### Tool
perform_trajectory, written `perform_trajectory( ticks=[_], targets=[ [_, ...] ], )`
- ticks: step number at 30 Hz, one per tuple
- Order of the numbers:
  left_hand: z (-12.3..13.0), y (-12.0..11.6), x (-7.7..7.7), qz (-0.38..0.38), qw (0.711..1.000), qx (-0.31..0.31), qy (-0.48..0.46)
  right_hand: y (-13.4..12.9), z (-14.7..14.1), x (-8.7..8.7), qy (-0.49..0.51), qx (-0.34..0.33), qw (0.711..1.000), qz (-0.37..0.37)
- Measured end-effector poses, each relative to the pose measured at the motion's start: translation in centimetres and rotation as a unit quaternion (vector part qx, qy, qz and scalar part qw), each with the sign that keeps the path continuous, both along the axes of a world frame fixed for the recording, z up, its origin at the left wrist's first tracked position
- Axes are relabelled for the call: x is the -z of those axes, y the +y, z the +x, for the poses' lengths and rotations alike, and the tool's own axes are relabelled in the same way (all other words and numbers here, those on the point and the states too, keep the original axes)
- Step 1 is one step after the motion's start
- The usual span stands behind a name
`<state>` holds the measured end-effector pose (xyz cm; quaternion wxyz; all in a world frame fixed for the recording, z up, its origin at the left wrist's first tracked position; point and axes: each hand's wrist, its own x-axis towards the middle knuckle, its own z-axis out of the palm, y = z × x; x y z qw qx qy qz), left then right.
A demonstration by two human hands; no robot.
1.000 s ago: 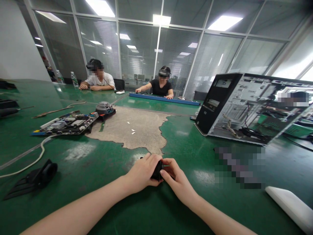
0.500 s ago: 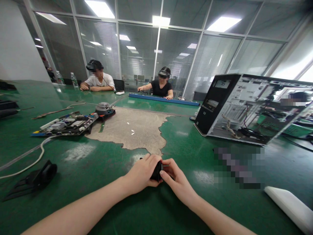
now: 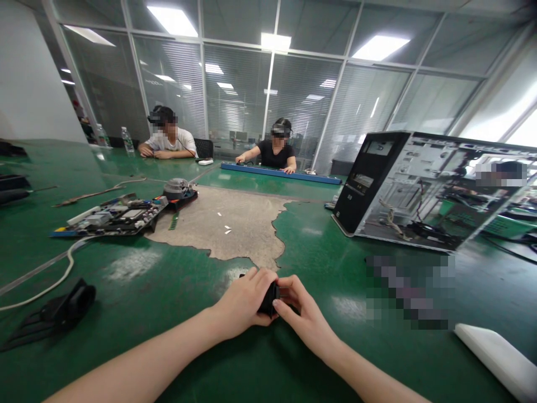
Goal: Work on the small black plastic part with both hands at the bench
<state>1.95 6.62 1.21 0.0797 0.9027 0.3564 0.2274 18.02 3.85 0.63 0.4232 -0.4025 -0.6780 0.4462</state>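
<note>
Step in hand, apparently: two-handed work on black part at 6 o'clock; contact with bench hidden. Left hand: wrapped over part from 9 o'clock. Right hand: pinching edge, 3 o'clock. Next move likely needs steady left grip.

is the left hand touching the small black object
Touching: the head view shows the left hand wrapped over the small black object, with no gap between them.

The left grip and right grip clasp a black object — green table beneath.
</note>
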Motion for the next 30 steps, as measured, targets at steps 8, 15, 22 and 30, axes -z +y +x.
perform_trajectory(
  ticks=[8, 15, 22, 30],
  targets=[
    [0.02, 0.01, 0.05, -0.006, 1.000, -0.008, -0.007, 0.21, -0.06, 0.27, 0.021, 0.009, 0.999, -0.024],
    [-0.11, -0.06, -0.03, -0.025, 1.000, -0.016, -0.005, 0.38, -0.14, 0.46, 0.018, 0.007, 0.999, -0.038],
    [-0.13, -0.27, -0.45, -0.044, 0.999, -0.018, 0.001, 0.18, -0.16, 0.29, 0.009, 0.007, 1.000, -0.024],
    [-0.11, -0.30, -0.32, -0.032, 0.999, -0.009, -0.004, -0.05, 0.02, 0.10, -0.015, 0.020, 1.000, -0.006]
  ],
)
